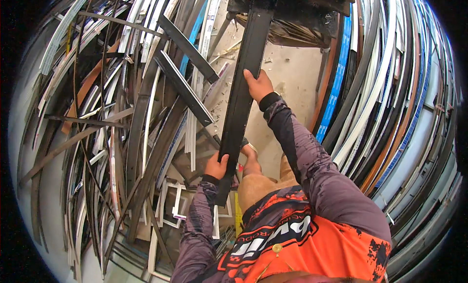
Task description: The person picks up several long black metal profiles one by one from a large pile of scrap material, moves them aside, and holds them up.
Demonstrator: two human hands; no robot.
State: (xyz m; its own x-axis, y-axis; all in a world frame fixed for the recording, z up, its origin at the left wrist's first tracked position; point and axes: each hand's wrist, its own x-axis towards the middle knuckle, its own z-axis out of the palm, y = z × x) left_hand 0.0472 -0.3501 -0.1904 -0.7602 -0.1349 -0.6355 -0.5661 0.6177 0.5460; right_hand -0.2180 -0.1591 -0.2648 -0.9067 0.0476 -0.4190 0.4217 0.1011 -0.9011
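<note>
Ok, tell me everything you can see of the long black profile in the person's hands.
The long black profile is straight and narrow, with lengthwise ridges and a dull sheen; metal or plastic, I can't tell. It slants from upper right to lower left. The left hand grips its left edge near the lower end, the right hand its right edge farther up, thumbs on top. Its far end meets dark equipment; how they touch is unclear.
</note>
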